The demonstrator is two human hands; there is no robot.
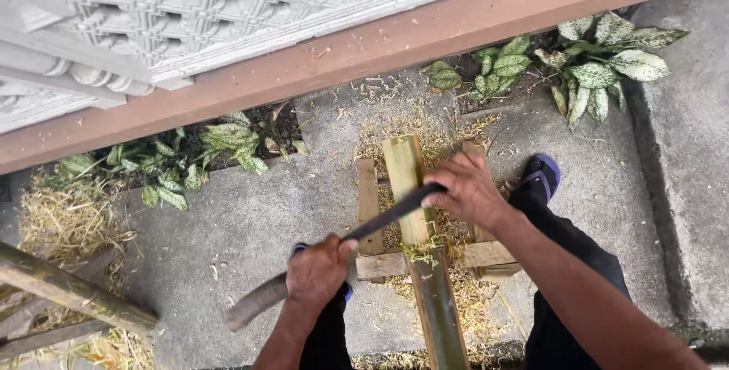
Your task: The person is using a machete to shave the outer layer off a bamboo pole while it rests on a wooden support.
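A split length of green bamboo (416, 210) lies lengthwise on a low wooden rack (380, 264) set on the concrete. Across it rests a long dark blade (383, 218) with a curved wooden handle. My left hand (319, 270) is closed around the handle near its blade end. My right hand (469, 190) presses down on the far end of the blade, just right of the bamboo. Pale shavings cling to the bamboo below the blade. My feet in blue sandals stand on either side of the rack; the right sandal (541, 175) shows plainly.
Bamboo shavings (425, 131) litter the concrete around the rack. Variegated leafy plants (600, 66) grow in a soil strip along a reddish ledge (364, 51) below a carved grey wall. More bamboo poles (68, 294) and dry straw lie at the lower left.
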